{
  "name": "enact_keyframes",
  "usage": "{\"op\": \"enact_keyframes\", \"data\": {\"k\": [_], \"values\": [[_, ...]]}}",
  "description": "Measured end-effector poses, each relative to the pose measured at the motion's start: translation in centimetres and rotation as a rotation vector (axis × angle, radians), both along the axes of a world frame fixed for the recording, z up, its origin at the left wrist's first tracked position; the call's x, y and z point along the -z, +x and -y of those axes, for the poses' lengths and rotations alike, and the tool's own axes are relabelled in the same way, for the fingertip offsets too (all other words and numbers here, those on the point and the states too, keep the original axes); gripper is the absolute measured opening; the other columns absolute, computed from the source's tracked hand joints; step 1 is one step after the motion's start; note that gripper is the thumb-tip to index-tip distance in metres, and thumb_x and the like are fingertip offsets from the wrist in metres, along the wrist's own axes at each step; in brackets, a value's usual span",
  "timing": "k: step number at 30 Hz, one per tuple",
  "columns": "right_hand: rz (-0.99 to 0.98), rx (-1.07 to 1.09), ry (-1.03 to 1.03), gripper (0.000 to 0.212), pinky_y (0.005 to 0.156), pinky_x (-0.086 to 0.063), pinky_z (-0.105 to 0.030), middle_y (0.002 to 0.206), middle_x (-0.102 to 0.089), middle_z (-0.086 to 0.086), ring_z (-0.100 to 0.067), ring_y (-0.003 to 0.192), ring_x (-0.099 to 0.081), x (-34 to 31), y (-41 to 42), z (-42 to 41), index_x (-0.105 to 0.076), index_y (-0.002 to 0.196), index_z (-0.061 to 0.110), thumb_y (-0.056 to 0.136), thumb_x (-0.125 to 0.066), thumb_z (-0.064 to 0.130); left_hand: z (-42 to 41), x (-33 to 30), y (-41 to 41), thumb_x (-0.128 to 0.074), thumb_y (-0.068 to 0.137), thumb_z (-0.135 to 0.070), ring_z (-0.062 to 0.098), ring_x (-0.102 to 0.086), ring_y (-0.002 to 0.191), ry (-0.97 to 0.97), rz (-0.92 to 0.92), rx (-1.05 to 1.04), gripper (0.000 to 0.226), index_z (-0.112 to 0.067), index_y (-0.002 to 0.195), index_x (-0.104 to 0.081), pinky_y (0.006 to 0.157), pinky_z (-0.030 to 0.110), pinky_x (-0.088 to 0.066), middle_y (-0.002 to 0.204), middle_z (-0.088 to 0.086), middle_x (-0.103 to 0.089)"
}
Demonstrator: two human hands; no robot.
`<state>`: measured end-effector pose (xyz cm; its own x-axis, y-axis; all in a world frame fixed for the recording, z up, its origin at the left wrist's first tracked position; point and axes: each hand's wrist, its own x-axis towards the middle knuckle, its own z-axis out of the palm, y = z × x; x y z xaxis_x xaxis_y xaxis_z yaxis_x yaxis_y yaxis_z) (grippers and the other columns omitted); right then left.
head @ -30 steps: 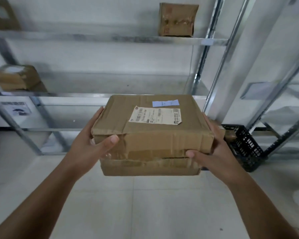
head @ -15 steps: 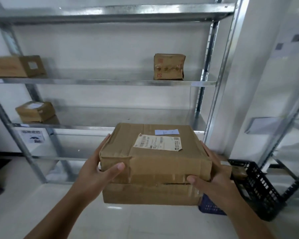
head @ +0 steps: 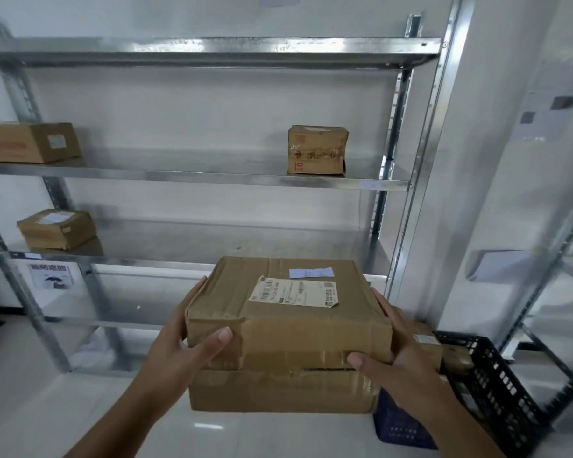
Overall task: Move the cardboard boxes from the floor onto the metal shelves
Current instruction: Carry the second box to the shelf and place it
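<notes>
A large brown cardboard box with a white shipping label and a small blue sticker on top is held in mid-air in front of the metal shelves. My left hand grips its left side, thumb across the front face. My right hand grips the right side, thumb on the front. The box hangs level with the lower shelf board. Three boxes stand on the shelves: a small upright box on the middle shelf, a flat box at its left end, and a box on the lower shelf at left.
A black plastic crate sits on the floor at right with a box in it, and a blue crate lies beside it. A second metal rack stands at far right. White tiled floor lies below.
My view has tilted upward, so more of the upper shelves shows. The held box has come closer to the shelving, level with the lower shelf; both hands keep the same grip.
</notes>
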<state>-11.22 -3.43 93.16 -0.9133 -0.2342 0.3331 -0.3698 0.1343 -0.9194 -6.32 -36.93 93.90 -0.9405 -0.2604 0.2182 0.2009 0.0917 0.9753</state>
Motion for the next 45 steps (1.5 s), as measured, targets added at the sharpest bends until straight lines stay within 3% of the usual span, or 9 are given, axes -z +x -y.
{"op": "enact_keyframes", "data": {"k": [6,15,19,26,29,35,39,42,45], "values": [[0.027,0.030,0.052,0.110,0.088,-0.061,-0.016,0.143,-0.052,0.029,0.008,0.127,-0.060,0.9,-3.7,3.1,-0.036,0.149,0.072,0.057,-0.097,0.071,3.9,0.9,-4.6,-0.089,0.036,-0.089,0.013,-0.074,0.114,0.002,-0.011,0.036,0.087,-0.089,0.114,-0.052,0.068,0.024,-0.067,0.113,-0.042,-0.074],[0.026,0.093,0.083,0.110,0.091,-0.054,-0.005,0.145,-0.045,0.042,0.018,0.129,-0.053,0.3,-9.3,7.1,-0.031,0.150,0.074,0.061,-0.095,0.071,8.8,1.1,-12.1,-0.096,0.041,-0.081,0.009,-0.078,0.117,-0.018,-0.071,0.129,0.101,-0.075,0.134,-0.056,0.081,0.032,-0.068,0.130,-0.021,-0.077],[0.016,0.122,0.090,0.113,0.098,-0.055,-0.017,0.143,-0.045,0.042,0.018,0.131,-0.051,0.5,-11.9,7.9,-0.030,0.151,0.074,0.057,-0.093,0.076,9.4,1.2,-15.4,-0.095,0.040,-0.082,0.008,-0.078,0.113,-0.022,-0.061,0.148,0.092,-0.079,0.125,-0.058,0.074,0.025,-0.067,0.125,-0.026,-0.078],[0.053,0.115,0.049,0.104,0.089,-0.053,-0.004,0.138,-0.047,0.047,0.022,0.126,-0.053,0.3,-17.4,6.7,-0.030,0.132,0.091,0.050,-0.092,0.080,7.8,1.3,-21.5,-0.093,0.050,-0.070,0.008,-0.077,0.118,-0.040,-0.062,0.126,0.085,-0.080,0.126,-0.057,0.081,0.025,-0.067,0.126,-0.026,-0.078],[0.048,0.098,0.040,0.101,0.086,-0.056,-0.007,0.133,-0.047,0.049,0.023,0.123,-0.054,0.3,-20.5,5.2,-0.031,0.128,0.093,0.047,-0.092,0.081,6.3,1.4,-24.6,-0.089,0.058,-0.060,0.014,-0.076,0.122,-0.060,-0.059,0.127,0.081,-0.077,0.130,-0.057,0.093,0.038,-0.065,0.129,-0.023,-0.078],[0.079,0.059,0.012,0.103,0.092,-0.062,-0.020,0.135,-0.052,0.040,0.014,0.124,-0.059,0.9,-27.7,1.2,-0.036,0.128,0.090,0.046,-0.096,0.075,1.8,1.2,-30.6,-0.088,0.039,-0.090,0.019,-0.076,0.117,-0.079,-0.059,0.096,0.092,-0.084,0.124,-0.053,0.076,0.029,-0.069,0.125,-0.025,-0.077],[0.062,0.053,0.076,0.105,0.091,-0.061,-0.018,0.136,-0.048,0.044,0.018,0.124,-0.056,1.4,-32.8,-1.0,-0.031,0.132,0.089,0.047,-0.092,0.081,-0.5,1.3,-35.1,-0.085,0.047,-0.091,0.013,-0.076,0.117,-0.087,-0.062,0.121,0.091,-0.081,0.131,-0.050,0.075,0.029,-0.068,0.127,-0.031,-0.073],[0.046,0.070,0.085,0.106,0.097,-0.059,-0.023,0.139,-0.049,0.040,0.014,0.128,-0.056,2.3,-36.5,-1.7,-0.033,0.138,0.085,0.050,-0.092,0.079,-1.3,1.8,-38.6,-0.085,0.053,-0.087,0.014,-0.075,0.122,-0.090,-0.077,0.142,0.091,-0.075,0.136,-0.051,0.080,0.035,-0.069,0.134,-0.022,-0.073],[0.061,0.089,0.098,0.104,0.088,-0.058,-0.011,0.139,-0.049,0.040,0.019,0.124,-0.056,3.7,-39.6,-1.6,-0.032,0.136,0.087,0.055,-0.096,0.070,-1.2,3.2,-42.2,-0.089,0.062,-0.075,0.024,-0.072,0.129,-0.110,-0.095,0.169,0.094,-0.064,0.147,-0.049,0.095,0.049,-0.067,0.146,-0.009,-0.070]]}}
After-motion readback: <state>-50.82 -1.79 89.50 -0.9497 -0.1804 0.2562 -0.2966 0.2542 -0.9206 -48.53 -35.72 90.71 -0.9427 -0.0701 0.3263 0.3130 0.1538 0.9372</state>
